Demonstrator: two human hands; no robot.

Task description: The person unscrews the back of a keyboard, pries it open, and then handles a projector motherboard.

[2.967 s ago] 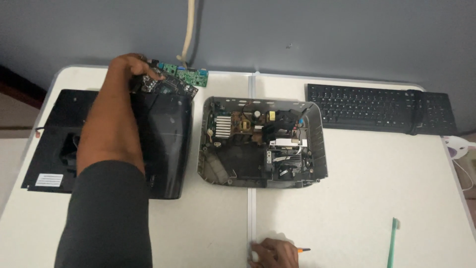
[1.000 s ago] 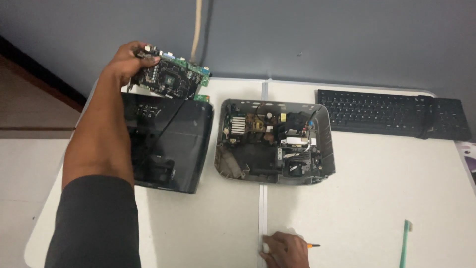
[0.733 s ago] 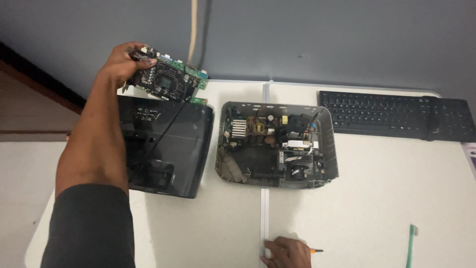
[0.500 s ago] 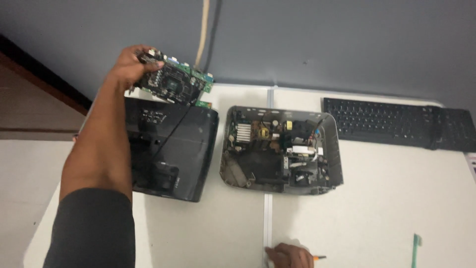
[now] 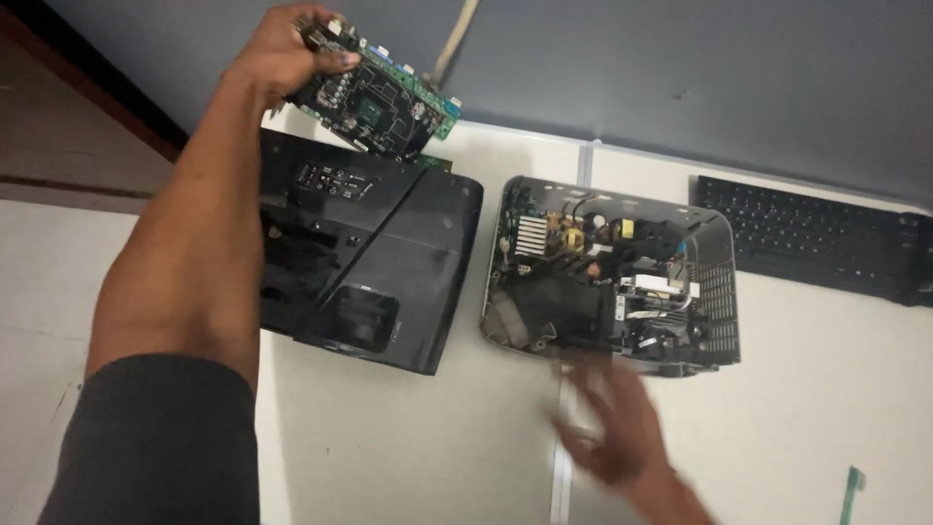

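Table (image 5: 408,457) first: with the black cover (image 5: 369,262) just left of the open chassis (image 5: 612,277), keep your left hand (image 5: 282,53) clamped on the board (image 5: 379,87) above the cover's far edge, while your blurred right hand (image 5: 612,428), fingers spread and holding nothing, hovers near the chassis's front rim with open room beside.

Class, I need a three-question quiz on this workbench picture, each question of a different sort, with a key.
1. True or false: the left hand holds the green circuit board above the black cover.
2. The opened device lies: A) left of the black cover, B) right of it, C) on top of it?
3. What lies at the table's far right edge, beyond the opened device?

Key: 1 true; 2 B; 3 a black keyboard. The right hand is blurred, apparently empty.
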